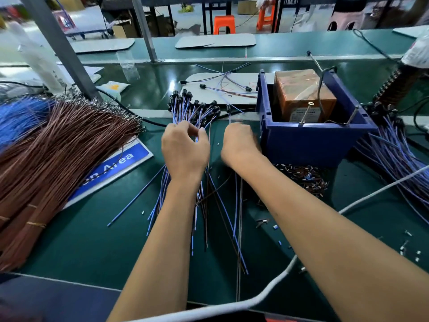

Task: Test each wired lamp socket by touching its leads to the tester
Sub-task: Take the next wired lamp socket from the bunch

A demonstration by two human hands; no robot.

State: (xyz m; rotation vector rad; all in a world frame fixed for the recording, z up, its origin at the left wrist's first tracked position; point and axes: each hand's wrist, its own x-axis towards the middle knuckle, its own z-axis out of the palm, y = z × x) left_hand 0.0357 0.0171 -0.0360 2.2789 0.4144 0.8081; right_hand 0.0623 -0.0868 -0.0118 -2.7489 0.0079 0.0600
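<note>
1. Leftmost, well to the left of the blue bin (308, 145), a thick sheaf of brown wires (58, 154) lies fanned over the green bench (81, 242), partly covering a blue-and-white sign (116, 168).
2. Nearer the bin, the left hand (184, 147) has its fingers curled around a bunch of wired lamp sockets (195, 108), black heads pointing away, blue and brown leads trailing back under the wrist.
3. Just left of the bin, the right hand (239, 142) pinches a single socket (228, 108) by its leads, head upright.
4. Inside the bin sits the tester (301, 94), a brown box with two metal rods (306, 115) leaning at the near rim.
5. Right of the bin, another heap of socket wires (392, 149) lies.
</note>
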